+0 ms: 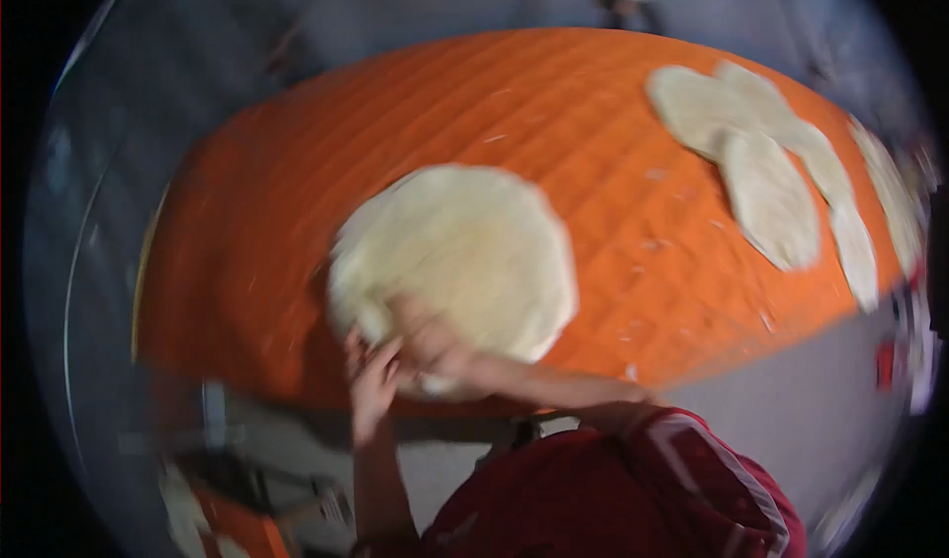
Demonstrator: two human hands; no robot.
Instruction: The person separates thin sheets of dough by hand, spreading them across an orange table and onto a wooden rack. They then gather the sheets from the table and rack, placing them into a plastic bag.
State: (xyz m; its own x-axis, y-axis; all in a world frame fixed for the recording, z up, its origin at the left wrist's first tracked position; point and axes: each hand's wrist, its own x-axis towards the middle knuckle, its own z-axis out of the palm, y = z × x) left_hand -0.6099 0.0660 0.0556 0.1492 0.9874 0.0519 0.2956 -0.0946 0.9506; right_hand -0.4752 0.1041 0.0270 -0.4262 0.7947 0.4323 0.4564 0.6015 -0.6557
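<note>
A large, round, cream-coloured soft piece (474, 252) lies on the orange quilted cloth; it looks thick, and blur hides what it is made of. At its near left rim, my left hand (374, 382) has its fingers bent about the edge. My right hand (427, 336) reaches across from the right and rests over the same part of the rim, close beside the left. Motion smears the right fingers, so their grip does not show clearly. A small raised bulge of the cream material stands just beyond the fingers.
Several flat, cream-coloured oval pieces (771, 197) lie partly overlapped on the right of the orange cloth (593, 123). Small pale scraps dot the cloth. Grey floor (751, 420) shows past its near edge, with an orange and dark object (252, 528) at lower left.
</note>
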